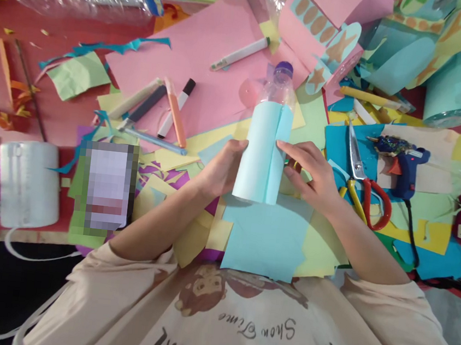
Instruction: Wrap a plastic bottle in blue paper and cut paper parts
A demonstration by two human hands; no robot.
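Blue wrap (258, 151) around a bottle (278, 93), fingertip at the seam (274, 155)

The left hand (226, 166) cups the bottle from its left side, thumb on the wrap's edge, the other fingers hidden behind. The right hand (313, 173) has its visible fingers partly spread, index fingertip pressed at the seam; whether it also grips underneath, I cannot tell. The bottle is between the two hands, its purple cap (284, 68) pointing away from the person.

Doing this well probably means a firm left hold against rolling, with even fingertip pressure along the whole seam so the overlap lies flat and straight. A loose edge would likely pucker; a hard squeeze could dent the thin plastic.

A blue sheet (267, 234) lies nearer the person. Scissors (358, 166) lie to the right, with a glue gun (407, 169) beyond them; markers (175, 110) lie to the left, near a pink sheet (211, 44).
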